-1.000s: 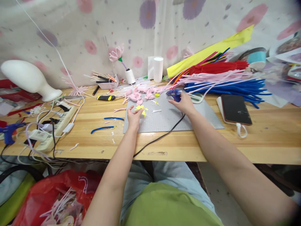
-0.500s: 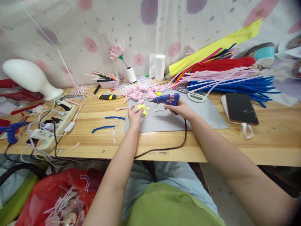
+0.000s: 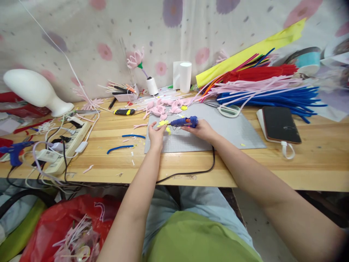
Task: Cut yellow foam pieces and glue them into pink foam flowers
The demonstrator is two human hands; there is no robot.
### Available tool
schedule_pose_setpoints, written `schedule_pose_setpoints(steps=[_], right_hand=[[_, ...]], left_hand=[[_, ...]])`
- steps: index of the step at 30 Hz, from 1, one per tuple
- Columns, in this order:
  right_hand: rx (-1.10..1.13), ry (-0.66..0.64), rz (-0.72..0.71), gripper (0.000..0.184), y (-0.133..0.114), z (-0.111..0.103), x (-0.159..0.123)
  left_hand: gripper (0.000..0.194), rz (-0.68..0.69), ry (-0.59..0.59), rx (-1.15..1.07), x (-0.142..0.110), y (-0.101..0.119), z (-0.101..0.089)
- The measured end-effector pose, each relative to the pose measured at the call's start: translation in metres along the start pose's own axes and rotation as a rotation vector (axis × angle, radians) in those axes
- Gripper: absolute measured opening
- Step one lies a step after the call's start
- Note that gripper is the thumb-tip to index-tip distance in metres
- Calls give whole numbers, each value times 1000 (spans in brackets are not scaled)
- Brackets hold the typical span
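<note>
My right hand [image 3: 201, 130] is wrapped round a blue hot glue gun [image 3: 183, 122], its nozzle pointing left. The nozzle tip meets a small yellow piece [image 3: 163, 123] at the fingertips of my left hand [image 3: 156, 134]. That hand looks pinched on the piece, though the exact grip is too small to see clearly. More yellow scraps lie just under the fingers, on a grey cutting mat [image 3: 229, 136]. Behind the hands are pink fuzzy petal shapes [image 3: 159, 109] and a small yellow lump [image 3: 184, 108].
Scissors [image 3: 229, 111] lie at the mat's back edge. Bundles of blue pipe cleaners [image 3: 289, 100] and red ones fill the back right, near a black phone-like device [image 3: 282, 124]. A utility knife [image 3: 124, 112], a power strip [image 3: 68, 149] and a second glue gun [image 3: 15, 151] are leftward. The gun's black cord [image 3: 191, 174] crosses the front.
My right hand has brought the glue gun left and slightly down, so its nozzle now reaches the yellow piece at my left fingertips. My left hand has stayed nearly in place.
</note>
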State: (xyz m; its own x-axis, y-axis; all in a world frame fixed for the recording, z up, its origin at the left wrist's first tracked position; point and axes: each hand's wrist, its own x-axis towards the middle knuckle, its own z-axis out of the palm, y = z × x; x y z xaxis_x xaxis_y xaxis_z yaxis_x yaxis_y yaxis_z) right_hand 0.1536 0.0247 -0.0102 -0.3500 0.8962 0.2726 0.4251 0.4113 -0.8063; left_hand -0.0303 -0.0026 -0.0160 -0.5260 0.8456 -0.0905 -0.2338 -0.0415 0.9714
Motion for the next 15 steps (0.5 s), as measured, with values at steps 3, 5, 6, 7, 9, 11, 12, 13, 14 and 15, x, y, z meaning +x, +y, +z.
schedule_pose_setpoints(steps=[3, 5, 6, 7, 9, 11, 12, 13, 14, 15], right_hand=[[-44, -2, -10, 41, 2, 1, 1], [-52, 2, -10, 41, 2, 0, 1], [-54, 3, -7, 41, 2, 0, 1], [-55, 4, -5, 41, 2, 0, 0], [-50, 4, -9, 41, 2, -1, 0], [-38, 3, -15, 40, 2, 0, 0], [-31, 2, -15, 39, 2, 0, 0], [-24, 1, -14, 38, 2, 0, 0], [-18, 0, -14, 37, 2, 0, 0], [-15, -2, -14, 36, 2, 0, 0]], left_hand=[[55, 1, 8, 7, 0, 0, 0], [54, -1, 13, 21, 0, 0, -1], [54, -3, 12, 26, 1, 0, -1], [54, -4, 11, 29, 1, 0, -1], [54, -7, 8, 26, 1, -1, -1], [55, -11, 6, 18, 1, -1, -1], [54, -13, 6, 16, 1, -1, -1], [54, -14, 5, 14, 2, -1, -1], [54, -13, 5, 13, 2, -2, -1], [54, -12, 5, 13, 2, -2, -1]])
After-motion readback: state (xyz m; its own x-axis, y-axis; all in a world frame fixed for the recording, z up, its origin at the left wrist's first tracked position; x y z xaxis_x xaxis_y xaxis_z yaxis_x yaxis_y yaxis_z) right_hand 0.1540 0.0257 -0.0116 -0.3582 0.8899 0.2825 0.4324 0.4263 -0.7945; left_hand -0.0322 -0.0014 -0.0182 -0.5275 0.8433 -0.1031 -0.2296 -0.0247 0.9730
